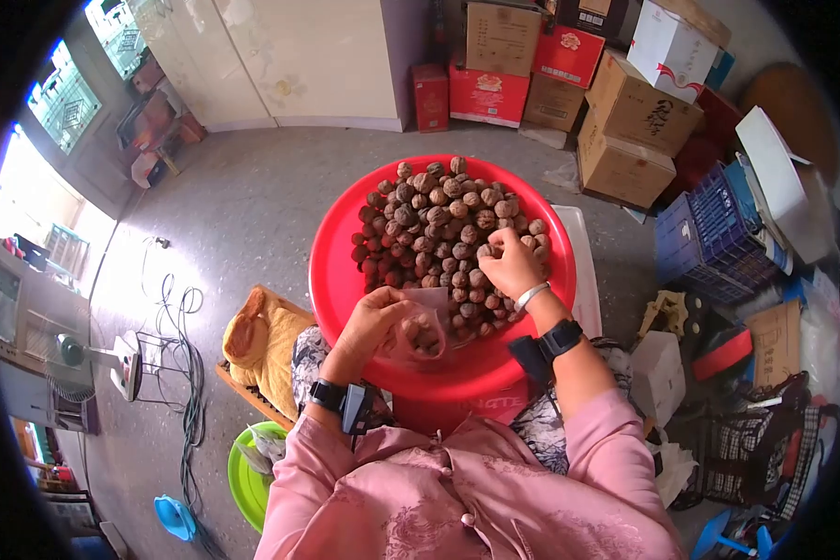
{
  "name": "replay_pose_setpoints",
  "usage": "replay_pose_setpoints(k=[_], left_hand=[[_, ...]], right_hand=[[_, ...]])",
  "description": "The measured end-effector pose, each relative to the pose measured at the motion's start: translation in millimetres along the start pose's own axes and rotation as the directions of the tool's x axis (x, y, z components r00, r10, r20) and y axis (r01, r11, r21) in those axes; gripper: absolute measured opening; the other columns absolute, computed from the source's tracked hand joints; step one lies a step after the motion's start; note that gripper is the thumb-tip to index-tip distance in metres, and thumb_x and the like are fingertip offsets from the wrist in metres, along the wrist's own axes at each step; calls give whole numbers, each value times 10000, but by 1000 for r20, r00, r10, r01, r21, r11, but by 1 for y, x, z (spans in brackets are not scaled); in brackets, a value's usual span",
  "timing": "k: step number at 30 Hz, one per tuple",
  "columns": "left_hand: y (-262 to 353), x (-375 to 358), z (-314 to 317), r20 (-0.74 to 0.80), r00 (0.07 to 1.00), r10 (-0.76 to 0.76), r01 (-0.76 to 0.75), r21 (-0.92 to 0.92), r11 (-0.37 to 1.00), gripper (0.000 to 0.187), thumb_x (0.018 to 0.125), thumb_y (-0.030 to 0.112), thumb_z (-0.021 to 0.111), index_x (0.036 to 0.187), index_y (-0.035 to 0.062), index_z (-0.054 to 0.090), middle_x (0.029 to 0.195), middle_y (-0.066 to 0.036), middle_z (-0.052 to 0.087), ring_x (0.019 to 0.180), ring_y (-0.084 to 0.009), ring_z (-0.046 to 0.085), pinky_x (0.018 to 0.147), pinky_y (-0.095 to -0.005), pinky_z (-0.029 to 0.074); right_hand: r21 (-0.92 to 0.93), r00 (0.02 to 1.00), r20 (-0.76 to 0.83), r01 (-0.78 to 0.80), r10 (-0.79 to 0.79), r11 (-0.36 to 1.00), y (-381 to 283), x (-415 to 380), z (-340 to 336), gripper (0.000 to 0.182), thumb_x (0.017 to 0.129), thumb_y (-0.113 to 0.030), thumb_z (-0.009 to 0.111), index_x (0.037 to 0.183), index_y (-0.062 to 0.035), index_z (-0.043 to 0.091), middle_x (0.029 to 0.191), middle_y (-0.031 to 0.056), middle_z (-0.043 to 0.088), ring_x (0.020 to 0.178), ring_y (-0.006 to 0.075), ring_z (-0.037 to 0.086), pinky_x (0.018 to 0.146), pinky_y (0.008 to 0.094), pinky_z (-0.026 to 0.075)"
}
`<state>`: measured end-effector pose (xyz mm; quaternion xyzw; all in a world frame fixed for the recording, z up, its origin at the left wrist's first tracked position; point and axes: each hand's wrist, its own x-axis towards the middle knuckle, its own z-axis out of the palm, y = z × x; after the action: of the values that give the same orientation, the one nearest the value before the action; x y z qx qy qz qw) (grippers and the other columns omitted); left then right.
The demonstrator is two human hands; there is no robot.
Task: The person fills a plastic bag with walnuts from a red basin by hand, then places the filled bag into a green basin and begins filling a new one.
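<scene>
Walnuts in red basin, a bag at the near side, two hands in attendance

Far left: one fan [70, 350]. Next, one yellow cloth [285, 350] on a low seat; green basin [245, 485] nearer the person.

Left hand [369, 325]: thumb and fingers pinching the rim of a thin clear bag [422, 329], walnuts visible inside; presumably gripped there to keep its mouth open.

Centre: red basin [329, 280], set close before the lap, likely for easy reach. Walnuts [436, 217], loose, heaped beyond the bag, ahead and to the right of the left hand, directly under and around the right fingertips.

Right hand [517, 271]: thumb and forefinger bent inward at one walnut [484, 251]; cannot tell whether it is firmly pinched.

Far right: stacked cartons [639, 140]; blue crate [705, 229].
</scene>
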<state>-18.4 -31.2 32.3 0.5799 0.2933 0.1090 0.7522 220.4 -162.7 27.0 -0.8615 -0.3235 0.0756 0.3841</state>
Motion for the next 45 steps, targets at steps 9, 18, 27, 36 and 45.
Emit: replay_pose_setpoints(k=[9, 18, 27, 36, 45], left_hand=[[-1, 1, 1, -28, 999, -37, 37, -7, 999, 113, 945, 168, 594, 968, 57, 592, 633, 21, 525, 404, -56, 437, 340, -220, 337], [0, 2, 0, -33, 999, -31, 31, -4, 1000, 133, 944, 183, 612, 958, 51, 605, 622, 31, 523, 417, -45, 436, 351, -206, 338], [1, 0, 2, -52, 998, -23, 26, 55, 998, 133, 937, 194, 625, 935, 61, 620, 618, 41, 536, 425, -37, 447, 370, -199, 336], [-5, 5, 0, -83, 996, 14, -4, 129, 992, 170, 940, 203, 622, 1009, 50, 655, 609, 40, 530, 437, -37, 439, 382, -200, 334], [0, 2, 2, -78, 997, -5, 12, 86, 996, 154, 946, 190, 622, 1021, 60, 657, 622, 48, 540, 430, -29, 429, 382, -192, 334]], right_hand=[[528, 901, 268, 158, -340, 835, -53, -43, -16, 277, 840, -268, 723, 989, -45, 652, 881, 109, 698, 832, 222, 675, 814, 328, 511], [411, 813, 309, 353, -493, 841, -55, -54, -13, 263, 822, -168, 744, 1031, -53, 633, 858, 63, 646, 733, 144, 607, 676, 294, 511], [227, 763, 429, 427, -483, 876, -27, -55, 9, 235, 795, -65, 638, 1028, -44, 616, 965, 149, 644, 924, 320, 627, 821, 394, 503], [146, 774, 452, 425, -443, 893, -19, -49, 12, 213, 802, -93, 611, 1011, -48, 624, 993, 179, 649, 961, 375, 615, 851, 441, 494], [-333, 992, 77, 117, -97, 936, 5, -9, 4, 221, 827, -267, 676, 845, -48, 648, 903, 187, 670, 867, 389, 645, 747, 476, 526]])
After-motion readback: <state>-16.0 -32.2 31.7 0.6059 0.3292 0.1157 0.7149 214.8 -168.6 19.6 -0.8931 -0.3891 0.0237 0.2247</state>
